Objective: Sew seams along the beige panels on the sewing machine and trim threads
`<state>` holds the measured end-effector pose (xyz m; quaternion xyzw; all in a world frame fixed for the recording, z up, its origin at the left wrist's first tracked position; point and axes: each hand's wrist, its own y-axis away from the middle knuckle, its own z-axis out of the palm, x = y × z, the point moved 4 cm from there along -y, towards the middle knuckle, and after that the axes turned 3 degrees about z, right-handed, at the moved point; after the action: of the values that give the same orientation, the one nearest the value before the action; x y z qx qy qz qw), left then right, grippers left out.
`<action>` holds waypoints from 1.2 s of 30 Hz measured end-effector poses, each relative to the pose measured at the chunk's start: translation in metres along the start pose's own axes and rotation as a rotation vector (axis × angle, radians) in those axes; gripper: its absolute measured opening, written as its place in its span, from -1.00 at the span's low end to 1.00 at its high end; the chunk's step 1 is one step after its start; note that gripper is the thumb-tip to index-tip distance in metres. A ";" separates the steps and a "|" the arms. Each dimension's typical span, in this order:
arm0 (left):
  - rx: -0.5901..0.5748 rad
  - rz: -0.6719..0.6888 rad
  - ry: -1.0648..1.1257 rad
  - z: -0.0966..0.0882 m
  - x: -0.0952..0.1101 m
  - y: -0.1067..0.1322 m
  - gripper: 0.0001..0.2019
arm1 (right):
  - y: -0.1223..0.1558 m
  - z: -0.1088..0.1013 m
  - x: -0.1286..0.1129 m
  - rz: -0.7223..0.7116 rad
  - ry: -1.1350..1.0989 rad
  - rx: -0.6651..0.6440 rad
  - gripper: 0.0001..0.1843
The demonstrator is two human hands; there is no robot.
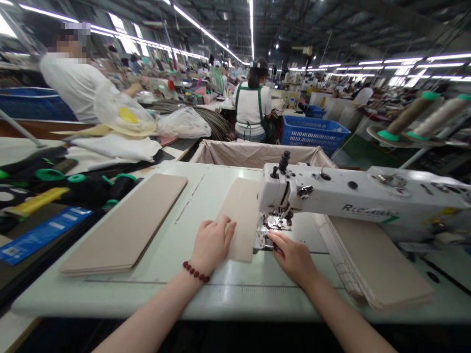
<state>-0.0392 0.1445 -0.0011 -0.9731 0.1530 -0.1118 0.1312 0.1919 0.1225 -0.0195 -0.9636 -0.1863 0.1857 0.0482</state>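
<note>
Left hand (215, 245) is resting loosely on beige panel (241, 211), lying left of sewing machine's (320, 189) needle area (278, 224); right hand (294, 257) is working there, grip unclear. Risk: machine starting early, pricking fingertips (272, 236).

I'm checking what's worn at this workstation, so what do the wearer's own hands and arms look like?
The left hand and right hand are ungloved, with no sleeves in view. A bracelet of dark red, rounded beads circles the left wrist; nothing shows on the right wrist.
</note>
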 end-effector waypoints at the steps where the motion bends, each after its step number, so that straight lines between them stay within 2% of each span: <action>1: 0.003 -0.025 -0.023 -0.002 -0.002 0.001 -0.62 | 0.000 -0.001 -0.001 0.002 -0.002 -0.004 -0.47; 4: -0.019 -0.013 -0.075 -0.005 -0.010 0.013 -0.67 | 0.002 -0.009 -0.004 -0.004 -0.006 -0.029 -0.49; 6: -0.056 0.024 -0.089 -0.006 -0.018 0.029 -0.59 | 0.012 -0.018 -0.008 0.002 -0.007 -0.041 -0.51; 9: -0.138 0.084 -0.053 -0.010 -0.030 0.063 -0.50 | 0.045 -0.031 -0.012 0.082 -0.099 -0.041 -0.60; 11: -0.191 0.124 0.021 -0.013 -0.032 0.084 -0.48 | 0.075 -0.034 -0.010 0.184 -0.234 -0.045 -0.77; 12: -0.215 0.143 0.070 -0.013 -0.030 0.093 -0.48 | 0.092 -0.033 -0.009 0.249 -0.296 -0.048 -0.85; 13: -0.233 0.159 0.119 -0.013 -0.027 0.099 -0.51 | 0.108 -0.031 -0.006 0.316 -0.343 -0.052 -0.83; 15: -0.238 0.173 0.186 -0.012 -0.016 0.106 -0.64 | 0.138 -0.025 -0.001 0.465 -0.405 -0.054 -0.70; 17: -0.217 0.184 0.178 -0.010 -0.002 0.106 -0.73 | 0.163 -0.017 0.002 0.586 -0.468 -0.065 -0.66; 20: -0.218 0.267 0.068 -0.004 0.017 0.096 -0.59 | 0.188 -0.005 0.000 0.660 -0.561 -0.099 -0.66; 22: -0.247 0.347 0.010 -0.001 0.026 0.090 -0.50 | 0.197 0.003 -0.006 0.657 -0.559 -0.131 -0.67; 25: -0.272 0.406 -0.026 0.001 0.031 0.084 -0.48 | 0.202 0.014 -0.015 0.622 -0.448 -0.170 -0.67; 30: -0.273 0.405 -0.045 0.002 0.032 0.082 -0.47 | 0.192 0.028 -0.027 0.514 -0.314 -0.122 -0.70; 36: -0.310 0.397 0.002 0.002 0.031 0.082 -0.48 | 0.183 0.031 -0.027 0.478 -0.238 -0.070 -0.70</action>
<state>-0.0321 0.0593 -0.0213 -0.9325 0.3563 -0.0598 -0.0003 0.2195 -0.0561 -0.0687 -0.9527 0.0359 0.2972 -0.0526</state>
